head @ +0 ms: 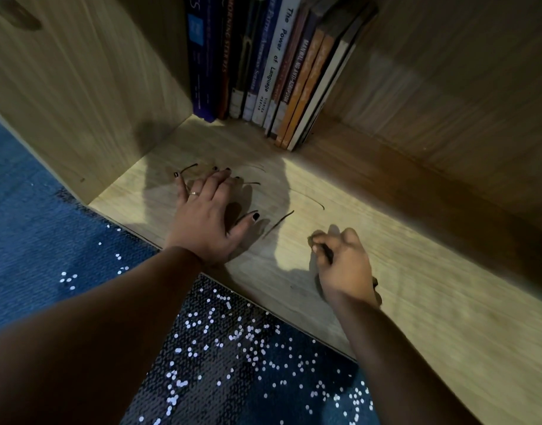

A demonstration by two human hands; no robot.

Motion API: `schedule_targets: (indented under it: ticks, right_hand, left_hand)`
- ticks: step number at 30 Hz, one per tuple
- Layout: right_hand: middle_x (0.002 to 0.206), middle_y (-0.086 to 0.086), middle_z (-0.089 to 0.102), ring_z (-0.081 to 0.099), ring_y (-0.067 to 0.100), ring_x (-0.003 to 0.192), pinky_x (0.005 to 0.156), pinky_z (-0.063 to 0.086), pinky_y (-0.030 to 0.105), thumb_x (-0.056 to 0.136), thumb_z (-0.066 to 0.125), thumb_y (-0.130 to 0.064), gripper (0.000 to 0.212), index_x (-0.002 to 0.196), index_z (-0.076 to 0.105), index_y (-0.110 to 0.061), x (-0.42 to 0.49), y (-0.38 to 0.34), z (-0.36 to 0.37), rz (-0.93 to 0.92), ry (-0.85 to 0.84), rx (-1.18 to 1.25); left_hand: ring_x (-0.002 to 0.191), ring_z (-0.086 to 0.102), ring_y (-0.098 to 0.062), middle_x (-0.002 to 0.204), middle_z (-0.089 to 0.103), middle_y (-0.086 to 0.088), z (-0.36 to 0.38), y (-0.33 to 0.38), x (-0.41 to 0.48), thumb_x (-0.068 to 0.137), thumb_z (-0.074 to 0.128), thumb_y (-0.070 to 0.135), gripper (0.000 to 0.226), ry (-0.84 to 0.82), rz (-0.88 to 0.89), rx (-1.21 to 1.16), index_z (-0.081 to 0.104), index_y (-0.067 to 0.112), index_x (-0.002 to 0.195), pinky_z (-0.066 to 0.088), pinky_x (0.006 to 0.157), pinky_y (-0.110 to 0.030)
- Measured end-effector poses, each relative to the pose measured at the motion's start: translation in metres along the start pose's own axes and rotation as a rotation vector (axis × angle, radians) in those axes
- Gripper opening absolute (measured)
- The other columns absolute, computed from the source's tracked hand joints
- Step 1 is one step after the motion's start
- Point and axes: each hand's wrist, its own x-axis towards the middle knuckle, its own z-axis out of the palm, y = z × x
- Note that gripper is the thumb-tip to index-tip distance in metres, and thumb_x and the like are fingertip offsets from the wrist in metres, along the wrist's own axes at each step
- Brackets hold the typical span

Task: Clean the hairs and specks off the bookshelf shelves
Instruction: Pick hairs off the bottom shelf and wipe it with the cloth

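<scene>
At frame centre the left hand (211, 216) lies flat on the wooden shelf (417, 271), its grip spread, with loose dark hairs (280, 220) lying just beside its fingers. To its lower right, the right hand (343, 265) has its grip pinching a dark tuft of hair (326, 253). Books (272, 72) stand at upper centre.

Wooden shelf (417, 271): left hand (208, 216) flat, fingers spread; right hand (343, 262) pinching dark clump (324, 250); loose hairs (309, 199) near both hands; row of books (272, 72) at rear; sequinned fabric (248, 363) below front edge.
</scene>
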Motion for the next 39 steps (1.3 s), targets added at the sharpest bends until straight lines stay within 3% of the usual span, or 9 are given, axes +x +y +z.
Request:
schedule_targets:
  ticks: [4, 12, 17, 20, 22, 31, 39]
  right_hand:
    - [0.105, -0.012, 0.043, 0.053, 0.004, 0.091, 0.084, 0.044, 0.021, 0.094, 0.057, -0.025, 0.021, 0.112, 0.065, -0.033, -0.027, 0.005, -0.006, 0.027, -0.052, 0.031]
    - [0.105, 0.007, 0.056, 0.054, 0.019, 0.088, 0.075, 0.039, 0.023, 0.089, 0.056, -0.015, 0.024, 0.107, 0.07, -0.02, 0.037, 0.008, 0.002, -0.031, 0.065, -0.005]
    - [0.103, -0.006, 0.051, 0.057, 0.02, 0.099, 0.09, 0.039, 0.02, 0.094, 0.053, -0.01, 0.021, 0.108, 0.069, -0.012, 0.089, 0.004, 0.003, 0.053, 0.07, 0.018]
    - [0.114, 0.004, 0.052, 0.058, 0.025, 0.101, 0.098, 0.045, 0.032, 0.095, 0.054, -0.014, 0.02, 0.107, 0.07, -0.016, 0.107, 0.004, 0.002, 0.087, 0.07, -0.024]
    - [0.111, 0.003, 0.048, 0.057, 0.024, 0.101, 0.098, 0.043, 0.028, 0.095, 0.054, -0.012, 0.02, 0.108, 0.069, -0.014, 0.103, 0.003, 0.0, 0.078, 0.04, -0.022]
    - [0.095, -0.003, 0.043, 0.044, 0.009, 0.08, 0.077, 0.031, 0.017, 0.091, 0.06, -0.013, 0.02, 0.109, 0.069, -0.017, 0.039, 0.006, 0.003, -0.149, 0.028, -0.068]
    - [0.116, 0.01, 0.051, 0.058, 0.027, 0.094, 0.089, 0.047, 0.029, 0.094, 0.055, -0.015, 0.023, 0.112, 0.069, -0.015, 0.108, -0.002, 0.01, -0.005, 0.079, -0.084]
  left_hand:
    - [0.137, 0.037, -0.028, 0.145, 0.046, -0.006, -0.001, 0.002, -0.001, 0.085, 0.037, 0.068, 0.074, 0.015, 0.011, -0.006, 0.048, 0.017, 0.137, 0.004, 0.118, -0.061]
    - [0.135, 0.039, -0.027, 0.144, 0.048, -0.004, 0.0, 0.001, 0.0, 0.084, 0.04, 0.067, 0.073, -0.003, 0.027, -0.008, 0.05, 0.016, 0.136, 0.005, 0.118, -0.062]
    - [0.135, 0.039, -0.028, 0.144, 0.048, -0.006, -0.001, 0.001, 0.0, 0.084, 0.039, 0.067, 0.074, 0.004, 0.036, -0.027, 0.05, 0.016, 0.137, 0.003, 0.118, -0.061]
    - [0.134, 0.039, -0.027, 0.144, 0.048, -0.006, -0.002, 0.001, 0.0, 0.085, 0.038, 0.068, 0.075, 0.006, 0.028, -0.031, 0.051, 0.016, 0.136, 0.005, 0.118, -0.062]
    - [0.133, 0.04, -0.027, 0.142, 0.049, -0.006, -0.002, 0.002, 0.0, 0.084, 0.038, 0.068, 0.075, 0.003, 0.023, -0.041, 0.052, 0.016, 0.135, 0.007, 0.117, -0.063]
    - [0.134, 0.038, -0.027, 0.142, 0.049, -0.007, -0.001, 0.002, 0.001, 0.085, 0.037, 0.068, 0.076, -0.001, 0.017, -0.059, 0.051, 0.015, 0.137, 0.008, 0.116, -0.064]
    - [0.137, 0.037, -0.026, 0.144, 0.048, -0.007, -0.002, 0.001, -0.001, 0.087, 0.036, 0.068, 0.074, 0.002, 0.024, -0.063, 0.049, 0.016, 0.139, 0.008, 0.117, -0.064]
